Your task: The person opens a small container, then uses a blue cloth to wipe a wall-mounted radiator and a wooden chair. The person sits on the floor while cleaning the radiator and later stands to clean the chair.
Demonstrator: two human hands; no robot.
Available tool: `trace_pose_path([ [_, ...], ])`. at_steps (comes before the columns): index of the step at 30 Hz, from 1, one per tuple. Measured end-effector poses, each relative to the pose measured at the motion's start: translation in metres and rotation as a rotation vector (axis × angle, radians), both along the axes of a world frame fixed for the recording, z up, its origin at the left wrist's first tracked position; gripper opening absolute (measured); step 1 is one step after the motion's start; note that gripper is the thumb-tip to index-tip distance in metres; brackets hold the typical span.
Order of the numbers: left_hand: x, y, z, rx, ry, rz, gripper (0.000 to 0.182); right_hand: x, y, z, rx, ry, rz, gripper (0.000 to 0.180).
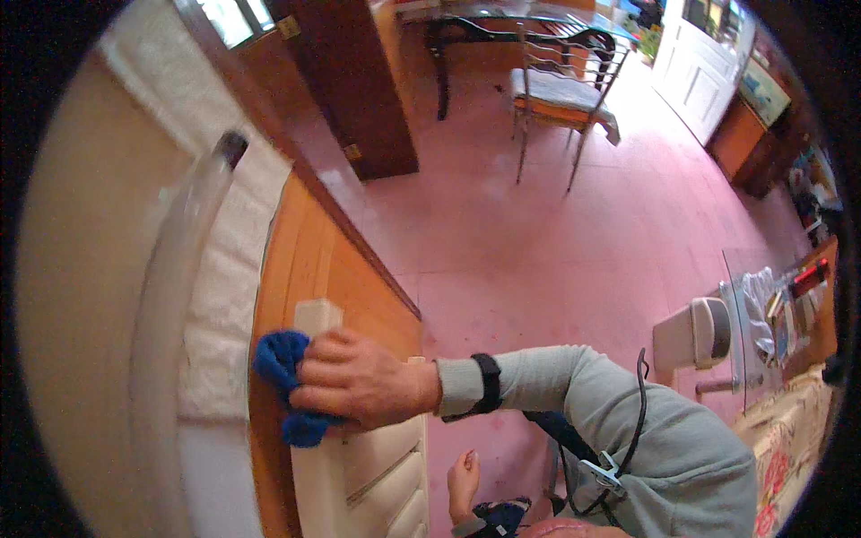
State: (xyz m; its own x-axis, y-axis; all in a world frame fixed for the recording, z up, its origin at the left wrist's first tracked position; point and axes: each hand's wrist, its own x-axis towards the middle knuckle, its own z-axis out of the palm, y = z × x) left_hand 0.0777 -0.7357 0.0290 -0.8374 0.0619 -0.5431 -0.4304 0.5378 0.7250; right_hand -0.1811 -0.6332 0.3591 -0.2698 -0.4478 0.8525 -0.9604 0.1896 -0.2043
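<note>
My right hand (356, 383) reaches across from the right in a grey-green sleeve with a black wristband. Its fingers are closed on a bunched blue cloth (306, 430), which lies over the upright edge of a cream frame with slanted ribs (390, 464). The frame's squared post end (317, 315) shows just beyond the knuckles. Lower and further right, my left hand (464, 479) is raised with its fingers bent, apart from the frame; whether it holds anything is hard to see. A black cord and a pale clip (605, 472) hang by the right sleeve.
Orange-brown wood panelling (303, 255) runs beside the frame, with a pale tube (181, 269) along the left wall. A pale bin (679, 336) and a cluttered glass-topped table (736, 336) stand at right. A metal chair (558, 94) is further off, near a white door (703, 74).
</note>
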Motion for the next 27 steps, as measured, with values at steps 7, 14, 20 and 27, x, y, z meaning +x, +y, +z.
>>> trace_pose_path([
  [7,-0.050,0.031,0.105,0.079,-0.034,-0.090,0.036,-0.017,0.015,0.005,-0.102,-0.120,-0.037,0.034],
  [14,-0.123,0.028,0.182,-0.151,-0.134,-0.245,0.039,-0.036,0.154,0.021,-0.600,-1.325,-0.200,0.023],
  [20,-0.232,0.085,0.265,-0.260,-0.025,-0.291,0.043,-0.016,0.355,0.055,-0.460,-1.498,-0.560,0.034],
  [27,-0.358,0.219,0.364,-0.236,0.236,-0.582,0.043,0.009,0.528,0.104,-0.633,-1.217,-1.099,0.036],
])
